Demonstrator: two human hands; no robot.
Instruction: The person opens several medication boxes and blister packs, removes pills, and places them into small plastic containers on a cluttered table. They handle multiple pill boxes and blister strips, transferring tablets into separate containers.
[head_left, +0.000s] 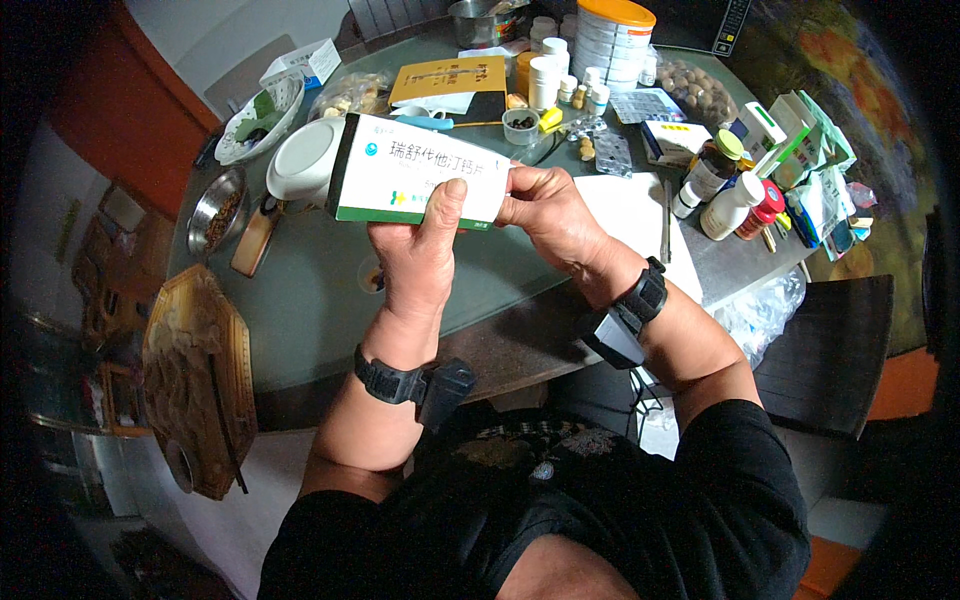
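My left hand (424, 251) holds a white medicine box (405, 171) with a green lower edge above the table, its thumb lying across the printed front and its other fingers hidden behind. At the box's right end, the bent fingers and thumb of my right hand (551, 214) close on the end; whether they grip a flap or something inside is hidden. The front of the box bears writing and tilts up towards me. Below and right of my right hand, white paper (626, 199) lies on the glass-topped table (322, 307), with a pen (666, 221) on it.
Several bottles, including a white one (732, 206) and a red one (763, 211), stand at the right beside medicine cartons (761, 135). A large can (613, 45) stands behind. Left are a white bowl (304, 161), a metal bowl (217, 210) and a wooden-handled tool (256, 238).
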